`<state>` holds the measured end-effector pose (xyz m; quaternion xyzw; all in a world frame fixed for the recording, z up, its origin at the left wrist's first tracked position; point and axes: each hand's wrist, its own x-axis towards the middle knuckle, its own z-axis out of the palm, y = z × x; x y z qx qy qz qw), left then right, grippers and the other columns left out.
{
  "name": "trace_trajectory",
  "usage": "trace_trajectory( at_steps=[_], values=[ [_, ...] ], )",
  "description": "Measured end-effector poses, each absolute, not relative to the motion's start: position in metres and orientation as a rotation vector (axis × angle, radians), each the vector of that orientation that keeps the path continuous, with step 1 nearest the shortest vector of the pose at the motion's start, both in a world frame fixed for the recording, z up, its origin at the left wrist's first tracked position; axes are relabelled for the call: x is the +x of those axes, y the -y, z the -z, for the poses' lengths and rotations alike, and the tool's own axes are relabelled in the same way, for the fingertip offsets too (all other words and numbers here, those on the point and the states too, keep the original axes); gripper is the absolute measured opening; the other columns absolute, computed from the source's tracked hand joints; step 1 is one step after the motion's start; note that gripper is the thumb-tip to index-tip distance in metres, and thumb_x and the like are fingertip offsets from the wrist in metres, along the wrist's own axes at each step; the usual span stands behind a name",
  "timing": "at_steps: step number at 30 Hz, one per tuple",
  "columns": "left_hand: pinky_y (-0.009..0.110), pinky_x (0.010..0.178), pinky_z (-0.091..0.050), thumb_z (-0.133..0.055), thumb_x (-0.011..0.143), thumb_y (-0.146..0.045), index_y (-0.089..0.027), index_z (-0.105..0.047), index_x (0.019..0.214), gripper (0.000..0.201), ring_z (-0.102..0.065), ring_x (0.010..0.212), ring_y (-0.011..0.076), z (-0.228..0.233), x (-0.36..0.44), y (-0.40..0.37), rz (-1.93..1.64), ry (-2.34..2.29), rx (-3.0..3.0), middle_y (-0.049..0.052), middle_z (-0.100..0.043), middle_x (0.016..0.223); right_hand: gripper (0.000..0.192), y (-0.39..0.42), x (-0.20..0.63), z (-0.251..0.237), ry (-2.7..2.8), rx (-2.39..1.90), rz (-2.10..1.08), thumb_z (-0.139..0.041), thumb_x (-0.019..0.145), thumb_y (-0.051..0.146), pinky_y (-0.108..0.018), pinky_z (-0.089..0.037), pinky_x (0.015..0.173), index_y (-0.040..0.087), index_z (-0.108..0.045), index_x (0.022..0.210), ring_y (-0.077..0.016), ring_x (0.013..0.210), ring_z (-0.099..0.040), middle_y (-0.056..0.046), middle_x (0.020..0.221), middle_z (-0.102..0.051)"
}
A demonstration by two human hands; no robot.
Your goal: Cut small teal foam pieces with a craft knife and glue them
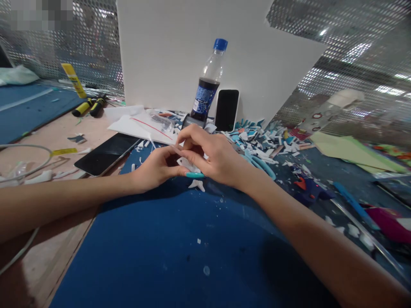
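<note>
My left hand (157,167) and my right hand (212,156) meet over a blue mat (167,248) and together pinch a small white cut-out piece (188,164). A teal strip (195,175) sticks out under my right fingers. A white scrap (197,185) lies on the mat just below the hands. Most of the held piece is hidden by my fingers.
A cola bottle (207,87) and an upright phone (226,110) stand against a white board (167,51). A dark tablet (105,159) and a plastic bag (144,124) lie left. Blue and white scraps (263,139), teal scissors (261,164) and a blue glue gun (308,190) lie right.
</note>
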<state>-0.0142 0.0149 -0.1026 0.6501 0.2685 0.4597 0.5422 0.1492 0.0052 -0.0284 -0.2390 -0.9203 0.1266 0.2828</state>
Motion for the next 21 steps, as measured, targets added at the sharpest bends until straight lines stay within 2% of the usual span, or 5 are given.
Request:
trace_trajectory(
  at_steps=[5, 9, 15, 21],
  values=[
    [0.024, 0.063, -0.046, -0.078, 0.061, -0.032, -0.013, -0.062, 0.082, 0.032, -0.055, 0.068, 0.0112, 0.104, -0.015, -0.015, -1.1, -0.658, 1.613, 0.0, -0.061, 0.072, 0.014, -0.006, 0.15, 0.027, 2.443, -0.652, -0.408, -0.048, 0.086, 0.004, -0.02, -0.035, 0.058, 0.013, -0.046, 0.096, -0.0067, 0.061, -0.047, 0.004, 0.07, -0.051],
    [0.025, 0.066, -0.048, -0.078, 0.061, -0.032, -0.014, -0.061, 0.082, 0.033, -0.059, 0.073, 0.0125, 0.104, -0.014, -0.015, -1.1, -0.628, 1.577, 0.001, -0.064, 0.076, 0.012, -0.005, 0.151, 0.023, 2.479, -0.674, -0.445, -0.048, 0.087, 0.005, -0.021, -0.034, 0.058, 0.012, -0.046, 0.097, -0.0071, 0.061, -0.046, 0.004, 0.067, -0.049],
    [0.021, 0.067, -0.05, -0.076, 0.063, -0.021, -0.015, -0.062, 0.078, 0.022, -0.061, 0.072, 0.0108, 0.096, -0.012, -0.011, -1.072, -0.616, 1.527, 0.0, -0.066, 0.077, 0.013, -0.001, 0.154, 0.013, 2.56, -0.745, -0.571, -0.047, 0.09, 0.007, -0.021, -0.033, 0.056, 0.009, -0.048, 0.103, -0.0068, 0.054, -0.039, 0.008, 0.058, -0.039],
    [0.021, 0.069, -0.051, -0.076, 0.062, -0.014, -0.014, -0.062, 0.079, 0.022, -0.062, 0.073, 0.0103, 0.094, -0.014, -0.011, -1.031, -0.641, 1.476, 0.001, -0.067, 0.078, 0.019, -0.001, 0.156, 0.009, 2.623, -0.843, -0.659, -0.047, 0.089, 0.004, -0.02, -0.031, 0.053, 0.008, -0.046, 0.108, -0.0063, 0.054, -0.039, 0.008, 0.059, -0.039]
  ],
)
